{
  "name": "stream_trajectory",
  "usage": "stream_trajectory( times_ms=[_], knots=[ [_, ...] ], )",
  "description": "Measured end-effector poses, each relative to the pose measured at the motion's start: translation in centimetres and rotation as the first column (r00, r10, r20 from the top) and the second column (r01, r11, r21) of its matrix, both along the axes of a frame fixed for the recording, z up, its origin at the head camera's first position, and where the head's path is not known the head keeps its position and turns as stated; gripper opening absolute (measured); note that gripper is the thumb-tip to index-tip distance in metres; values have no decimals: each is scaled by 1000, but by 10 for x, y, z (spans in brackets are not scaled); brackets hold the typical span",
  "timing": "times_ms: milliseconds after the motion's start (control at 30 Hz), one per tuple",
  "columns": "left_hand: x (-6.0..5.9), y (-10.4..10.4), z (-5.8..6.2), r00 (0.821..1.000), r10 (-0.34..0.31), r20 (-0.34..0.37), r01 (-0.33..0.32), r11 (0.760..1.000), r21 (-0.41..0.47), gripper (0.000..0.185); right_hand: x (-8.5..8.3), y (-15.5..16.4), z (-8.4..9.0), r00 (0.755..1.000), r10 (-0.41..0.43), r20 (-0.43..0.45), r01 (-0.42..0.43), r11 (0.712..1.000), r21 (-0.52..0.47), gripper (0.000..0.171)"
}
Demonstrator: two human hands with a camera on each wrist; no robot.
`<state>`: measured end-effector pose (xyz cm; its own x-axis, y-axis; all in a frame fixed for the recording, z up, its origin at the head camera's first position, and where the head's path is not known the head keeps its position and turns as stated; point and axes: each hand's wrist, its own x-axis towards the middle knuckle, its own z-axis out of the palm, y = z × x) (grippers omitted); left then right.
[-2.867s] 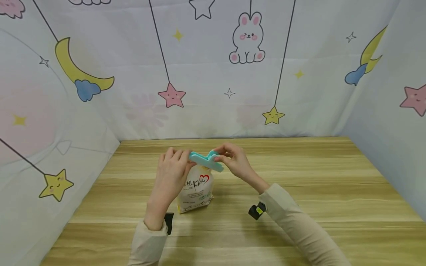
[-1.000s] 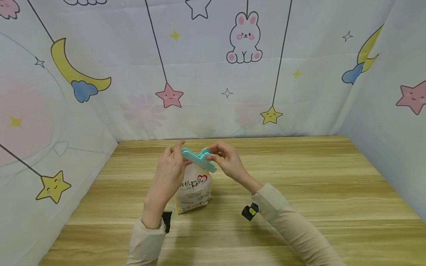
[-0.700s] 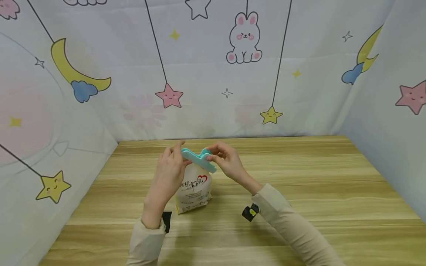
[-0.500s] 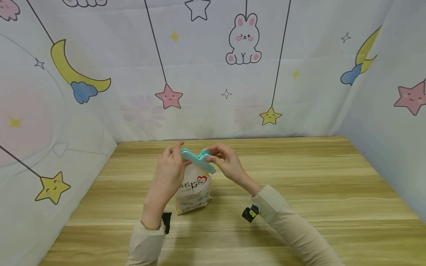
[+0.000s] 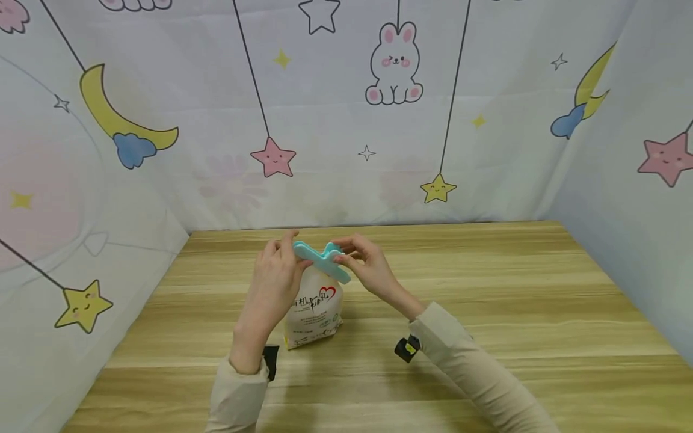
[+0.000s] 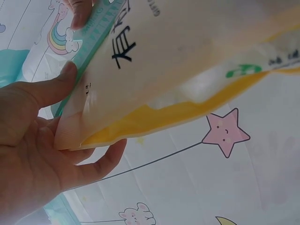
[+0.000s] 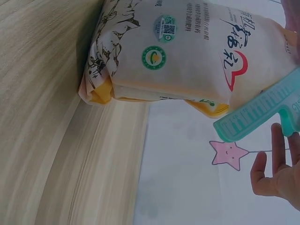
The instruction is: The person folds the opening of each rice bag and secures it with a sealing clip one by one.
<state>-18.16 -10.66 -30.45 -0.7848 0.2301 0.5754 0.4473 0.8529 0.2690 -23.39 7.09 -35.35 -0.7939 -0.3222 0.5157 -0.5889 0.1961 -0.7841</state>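
Observation:
A white bag (image 5: 316, 310) with a red heart print stands on the wooden table (image 5: 487, 288). A teal sealing clip (image 5: 320, 260) lies slanted along the bag's top edge. My left hand (image 5: 286, 254) pinches the bag's top left corner at the clip's end. In the left wrist view its thumb (image 6: 51, 86) presses the bag (image 6: 187, 61) beside the teal clip (image 6: 93, 28). My right hand (image 5: 343, 254) pinches the clip's raised handle. The right wrist view shows the bag (image 7: 187, 51), the clip (image 7: 262, 112) and my right hand (image 7: 281, 173) at the handle.
Cloth walls printed with stars, moons and a rabbit (image 5: 394, 63) enclose the table at the back, left and right. The table's wooden boards stretch bare to the right of the bag (image 5: 514, 313).
Since 2.9 s ago both hands, clip and bag top have shifted a little left. Over the last second nothing visibly changed.

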Motion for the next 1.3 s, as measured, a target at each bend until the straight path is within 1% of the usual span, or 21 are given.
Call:
stream_trajectory(
  times_ms=[233,400,600,800,933,1100,1300],
  knots=[
    [2,-1,1,1000,-9,-14,9,1000,-14,40,-1,0,-8,997,12,80,-14,999,30,38],
    [3,-1,2,999,-18,-31,18,1000,-24,34,-3,2,-14,992,20,121,-24,999,28,43],
    [1,-1,0,997,-31,-76,29,999,-31,33,-4,5,-19,991,28,128,-31,999,20,44],
    [1,0,2,993,-31,-112,26,999,-43,29,-3,4,-20,985,7,175,-12,999,29,44],
    [1,2,3,991,-25,-134,17,998,-62,27,0,3,-22,984,13,180,-16,1000,18,41],
    [1,4,2,985,-12,-173,-4,996,-92,24,2,2,-25,980,-6,200,-4,999,47,38],
    [0,6,2,983,-9,-183,-10,995,-102,20,2,0,-31,979,-24,200,11,998,69,36]
  ],
)
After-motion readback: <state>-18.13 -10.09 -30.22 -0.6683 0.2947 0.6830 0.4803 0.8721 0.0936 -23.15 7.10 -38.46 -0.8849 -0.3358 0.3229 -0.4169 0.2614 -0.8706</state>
